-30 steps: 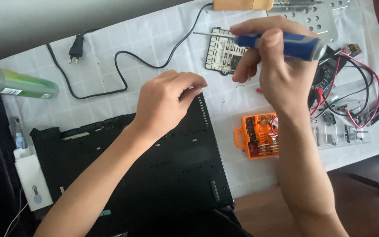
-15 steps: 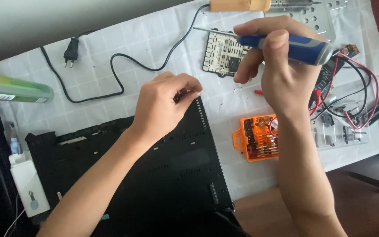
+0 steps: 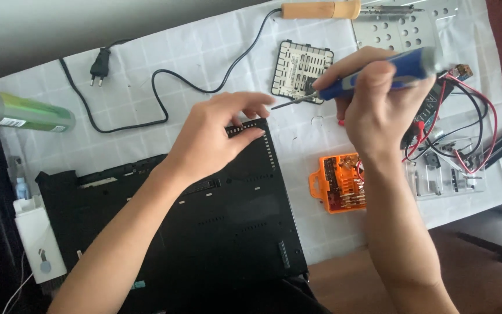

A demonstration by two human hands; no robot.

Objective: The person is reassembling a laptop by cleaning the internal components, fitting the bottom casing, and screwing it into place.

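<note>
A black laptop point(image 3: 216, 227) lies bottom side up on the white-covered table. My left hand point(image 3: 216, 134) rests on its far right corner, fingers curled over the vented edge. My right hand point(image 3: 379, 110) grips a blue-handled screwdriver point(image 3: 379, 75); its metal tip point(image 3: 280, 105) points left, just right of my left fingertips and above the laptop's corner. A small black perforated cover plate point(image 3: 300, 70) lies on the cloth behind the screwdriver shaft.
An orange bit case point(image 3: 335, 183) lies open beside the laptop. A wooden-handled soldering iron point(image 3: 321, 10) with black cord and plug point(image 3: 101, 64) lies at the back. Red and black wires point(image 3: 472, 122), a clear parts tray point(image 3: 443, 174), a green can point(image 3: 27, 113) and a white bottle point(image 3: 39, 244) surround the work.
The screwdriver has swung down and left, its tip now near my left fingertips at the laptop's corner. My left hand stayed on the laptop's corner.
</note>
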